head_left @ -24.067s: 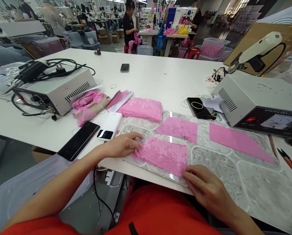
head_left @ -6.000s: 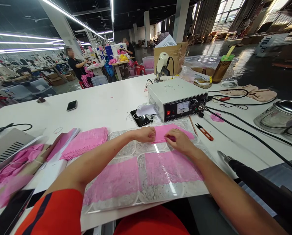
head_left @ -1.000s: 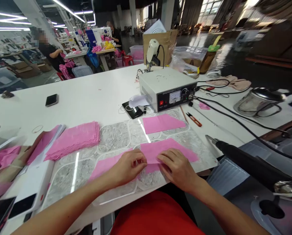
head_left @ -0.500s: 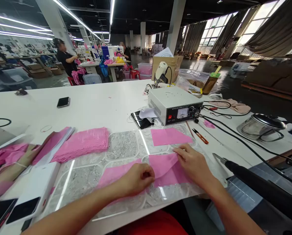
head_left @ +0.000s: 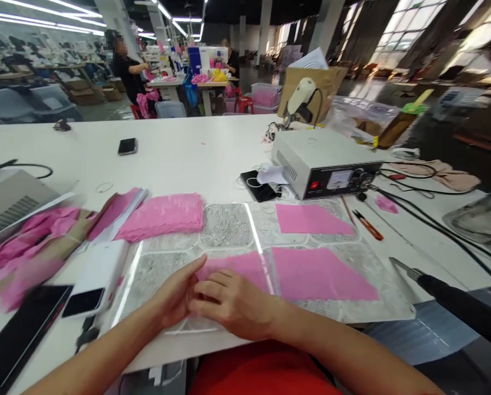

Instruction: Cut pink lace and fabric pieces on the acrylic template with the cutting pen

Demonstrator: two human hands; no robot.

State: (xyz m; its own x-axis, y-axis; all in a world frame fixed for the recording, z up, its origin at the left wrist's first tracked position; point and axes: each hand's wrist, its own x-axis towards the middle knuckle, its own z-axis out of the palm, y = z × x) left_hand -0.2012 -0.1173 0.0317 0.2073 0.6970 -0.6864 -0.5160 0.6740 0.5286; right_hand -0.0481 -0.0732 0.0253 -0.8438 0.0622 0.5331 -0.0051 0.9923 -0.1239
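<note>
My left hand (head_left: 178,293) and my right hand (head_left: 232,304) meet over the left pink fabric piece (head_left: 245,269), near the table's front edge. The right hand's fingers are curled against the left palm; whether anything is between them is hidden. The left fingers are partly covered by the right hand. A second pink piece (head_left: 321,274) lies flat to the right, and a third pink piece (head_left: 311,219) lies behind it. All three rest on a clear-covered grey patterned mat (head_left: 226,226). A thick pink fabric stack (head_left: 165,215) sits at the mat's back left.
A grey control box (head_left: 327,159) stands behind the mat, with a black phone (head_left: 257,186) beside it. Orange snips (head_left: 367,225) and a black-handled blade tool (head_left: 434,285) lie right. A white device (head_left: 95,274) is left. Two people work in the background.
My right hand has moved left from the right pink piece to meet my left hand. That piece, folded over before, now lies flat. The view has shifted, so objects appear in different places.
</note>
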